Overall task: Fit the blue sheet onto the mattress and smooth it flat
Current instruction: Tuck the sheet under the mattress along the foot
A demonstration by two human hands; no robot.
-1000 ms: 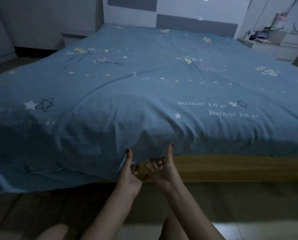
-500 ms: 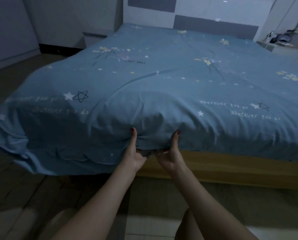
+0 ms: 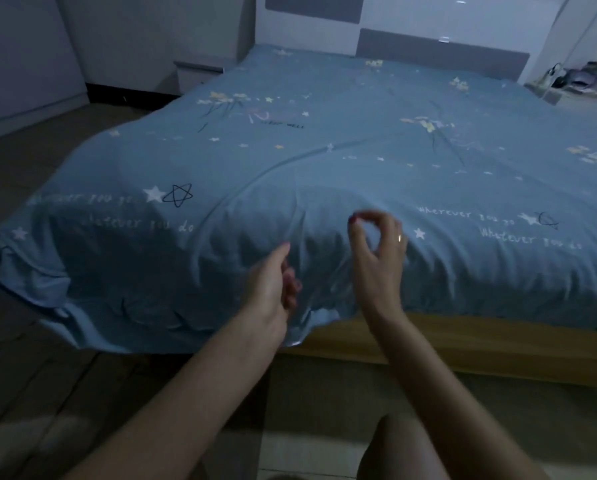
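While hands (image 3: 325, 268) hover, sheet (image 3: 290, 161) overhangs frame (image 3: 463, 337) — nightstand (image 3: 200, 72) beyond.

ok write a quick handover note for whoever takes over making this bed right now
Left hand: raised in front of the sheet's side drape, fingers curled, apparently gripping nothing.
Right hand: raised, loosely curled, empty.
Blue sheet: spread over the mattress top, creases running across the middle.
Done: near edge to the right hangs over the wooden bed frame.
Left: near left corner hangs loose and bunched; fit it, then smooth the creases.
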